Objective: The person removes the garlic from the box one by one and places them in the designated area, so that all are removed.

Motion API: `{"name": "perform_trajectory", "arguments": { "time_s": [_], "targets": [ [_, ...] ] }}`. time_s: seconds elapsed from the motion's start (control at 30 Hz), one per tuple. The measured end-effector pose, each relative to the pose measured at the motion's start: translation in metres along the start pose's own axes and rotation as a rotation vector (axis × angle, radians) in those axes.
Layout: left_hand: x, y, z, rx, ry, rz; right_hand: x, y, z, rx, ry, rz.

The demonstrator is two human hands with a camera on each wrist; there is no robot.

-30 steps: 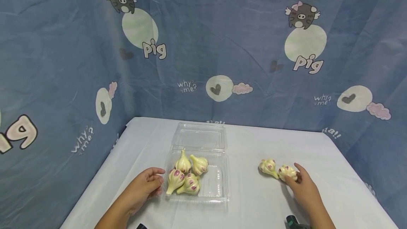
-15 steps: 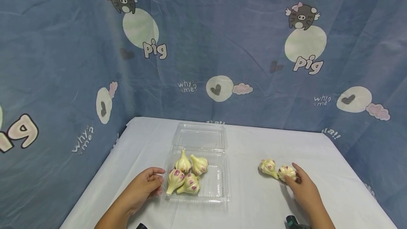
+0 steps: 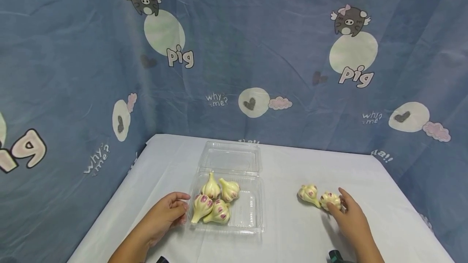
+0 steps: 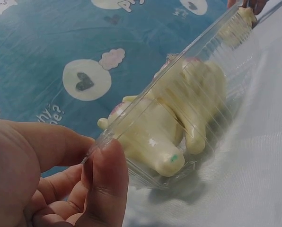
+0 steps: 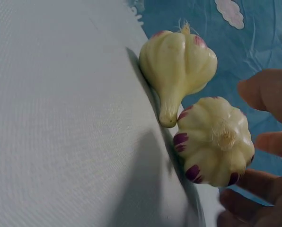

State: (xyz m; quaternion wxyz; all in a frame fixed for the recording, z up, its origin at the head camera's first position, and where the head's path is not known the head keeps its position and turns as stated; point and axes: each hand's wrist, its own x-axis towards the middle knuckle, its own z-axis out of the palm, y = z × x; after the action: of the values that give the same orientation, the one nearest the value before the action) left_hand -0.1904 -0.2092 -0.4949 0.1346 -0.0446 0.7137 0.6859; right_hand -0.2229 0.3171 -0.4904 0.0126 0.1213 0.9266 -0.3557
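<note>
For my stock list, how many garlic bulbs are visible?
6: four bulbs in the left part of the clear container, two behind, two in front; one bulb beside the right hand, another bulb on the tabletop farther left. None seems hidden.

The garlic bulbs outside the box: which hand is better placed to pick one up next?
Probably the right hand: its fingers are at one loose bulb, with the other bulb just beside it. The left hand pinches the edge of the box, on the side away from them.
</note>
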Motion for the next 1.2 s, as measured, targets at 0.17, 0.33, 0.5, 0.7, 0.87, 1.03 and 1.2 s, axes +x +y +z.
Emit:
{"name": "perform_trajectory", "arguments": {
  "time_s": [0.17, 0.33, 0.5, 0.7, 0.87, 1.03, 1.2],
  "targets": [
    [-0.001, 0.0, 0.001, 0.005, -0.011, -0.002, -0.012, -0.008, 0.003, 0.044, 0.138, -0.02],
    [-0.002, 0.001, 0.001, 0.006, -0.013, 0.0, -0.023, -0.02, 0.008, 0.073, 0.256, -0.101],
    [-0.002, 0.001, 0.001, 0.007, -0.016, 0.002, -0.033, -0.032, 0.015, 0.125, 0.277, -0.256],
    [-0.002, 0.0, 0.001, 0.005, -0.021, 0.005, -0.042, -0.046, 0.033, 0.184, 0.266, -0.441],
    [-0.001, -0.001, 0.001, 0.007, -0.02, 0.007, -0.049, -0.053, 0.049, 0.223, 0.211, -0.557],
    [0.0, -0.003, 0.0, 0.019, -0.023, 0.017, -0.054, -0.065, 0.061, 0.296, 0.12, -0.598],
    [-0.001, -0.005, -0.002, 0.032, -0.022, 0.024, -0.055, -0.075, 0.077, 0.336, 0.01, -0.659]
  ]
}}
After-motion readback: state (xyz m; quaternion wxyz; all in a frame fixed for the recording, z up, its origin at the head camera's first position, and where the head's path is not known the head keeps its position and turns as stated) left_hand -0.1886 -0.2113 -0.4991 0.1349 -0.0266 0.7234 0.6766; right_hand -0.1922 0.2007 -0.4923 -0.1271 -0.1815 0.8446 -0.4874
